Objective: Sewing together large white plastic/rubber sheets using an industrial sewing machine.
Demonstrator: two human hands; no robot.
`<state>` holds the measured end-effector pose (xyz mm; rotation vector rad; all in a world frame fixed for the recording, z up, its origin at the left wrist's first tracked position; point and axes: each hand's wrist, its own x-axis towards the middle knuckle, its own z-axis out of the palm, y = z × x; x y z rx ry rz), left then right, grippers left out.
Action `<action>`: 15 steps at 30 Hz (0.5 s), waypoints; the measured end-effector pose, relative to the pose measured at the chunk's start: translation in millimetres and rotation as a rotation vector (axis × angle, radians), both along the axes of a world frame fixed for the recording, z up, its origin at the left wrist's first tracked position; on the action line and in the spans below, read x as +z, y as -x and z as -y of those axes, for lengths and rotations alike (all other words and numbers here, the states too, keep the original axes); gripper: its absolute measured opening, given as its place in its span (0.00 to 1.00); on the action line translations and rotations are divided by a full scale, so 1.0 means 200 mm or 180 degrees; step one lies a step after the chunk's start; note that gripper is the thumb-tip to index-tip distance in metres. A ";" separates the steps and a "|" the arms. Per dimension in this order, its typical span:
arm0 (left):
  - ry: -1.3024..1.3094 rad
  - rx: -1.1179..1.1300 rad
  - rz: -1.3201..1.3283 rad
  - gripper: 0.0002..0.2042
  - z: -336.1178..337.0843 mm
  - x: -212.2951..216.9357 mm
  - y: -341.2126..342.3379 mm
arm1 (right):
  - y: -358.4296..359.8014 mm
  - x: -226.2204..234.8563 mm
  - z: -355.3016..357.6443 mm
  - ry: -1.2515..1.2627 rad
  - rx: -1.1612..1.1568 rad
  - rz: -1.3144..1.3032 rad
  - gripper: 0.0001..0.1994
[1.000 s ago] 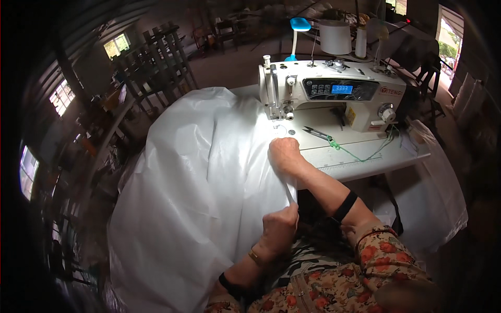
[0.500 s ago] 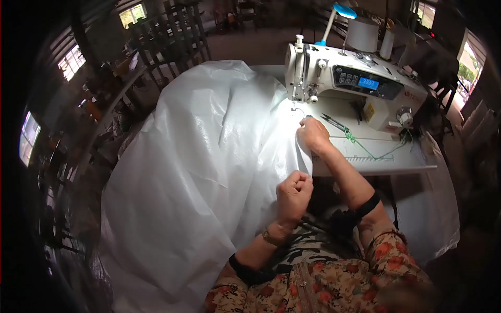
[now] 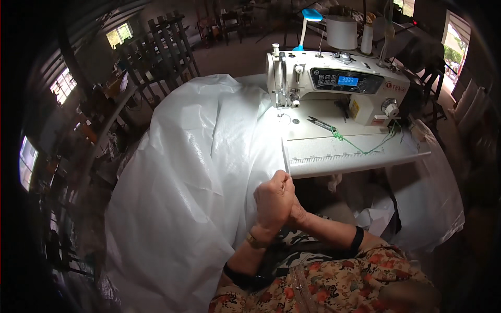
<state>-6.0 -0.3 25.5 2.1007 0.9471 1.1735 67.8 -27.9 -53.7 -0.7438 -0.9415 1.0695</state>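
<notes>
Sheet: the white plastic sheet (image 3: 198, 177) drapes off the table's left side, down past your lap.
Left hand: your left hand (image 3: 272, 201) is fisted on the sheet's edge.
Right hand: your right hand (image 3: 296, 213) sits behind the left, mostly hidden; its grip can't be told.
Machine: the sewing machine (image 3: 339, 86) stands well beyond, with scissors (image 3: 321, 123) beside it.

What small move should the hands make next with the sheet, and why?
Probably draw the pinched edge of the white sheet back up onto the machine table: both hands, left hand and right hand, grip it off the table's front edge, away from the needle.
</notes>
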 end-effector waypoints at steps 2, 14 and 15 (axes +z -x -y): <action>0.0089 -0.0086 -0.0243 0.06 0.00 -0.01 0.02 | -0.01 0.00 0.01 -0.0420 -0.0145 0.0938 0.07; 0.0617 -0.0255 0.0021 0.06 0.09 -0.19 -0.01 | -0.58 0.40 -0.31 0.1330 -0.1178 0.3895 0.16; 0.0612 -0.0281 0.0020 0.06 0.09 -0.19 -0.02 | -0.58 0.41 -0.38 0.1321 -0.1194 0.3881 0.16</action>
